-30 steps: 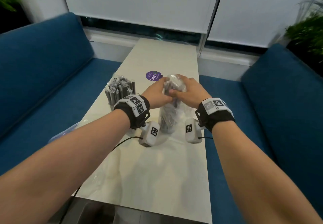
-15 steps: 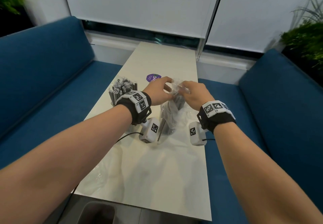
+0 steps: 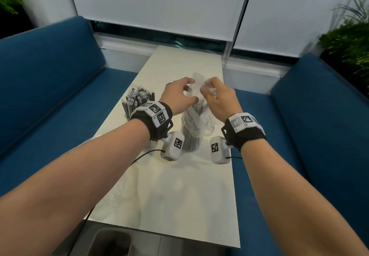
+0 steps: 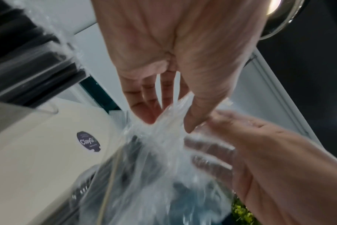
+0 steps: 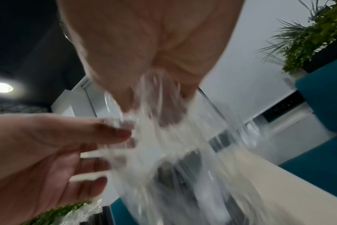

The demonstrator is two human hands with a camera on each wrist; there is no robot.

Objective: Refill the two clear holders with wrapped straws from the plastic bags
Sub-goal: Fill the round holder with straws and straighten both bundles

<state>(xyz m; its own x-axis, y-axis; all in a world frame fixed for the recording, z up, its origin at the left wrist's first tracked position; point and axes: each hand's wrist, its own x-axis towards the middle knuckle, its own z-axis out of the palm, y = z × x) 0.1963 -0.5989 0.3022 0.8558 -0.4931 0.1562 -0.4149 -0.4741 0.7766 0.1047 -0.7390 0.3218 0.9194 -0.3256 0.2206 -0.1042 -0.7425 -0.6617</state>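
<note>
A clear plastic bag [image 3: 196,116] of dark wrapped straws stands upright at mid-table, draped over a clear holder [image 3: 190,143]. My left hand [image 3: 190,92] pinches the bag's loose top between thumb and fingers, as the left wrist view shows at the plastic [image 4: 169,115]. My right hand [image 3: 207,90] grips the same top from the right, its fingers wrapped in the film [image 5: 156,103]. A second clear holder [image 3: 137,104], packed with wrapped straws, stands to the left, behind my left wrist. Inside the bag the straws look blurred.
The narrow white table [image 3: 179,195] runs away from me between two blue benches [image 3: 50,96]. A purple sticker [image 4: 89,141] lies beyond the bag. Crumpled clear plastic [image 3: 111,197] lies at the table's left edge. A grey bin [image 3: 111,241] sits below the near edge.
Both hands rose from pressing on the bundle's top and now hold the bag's loose top stretched upward between them.
</note>
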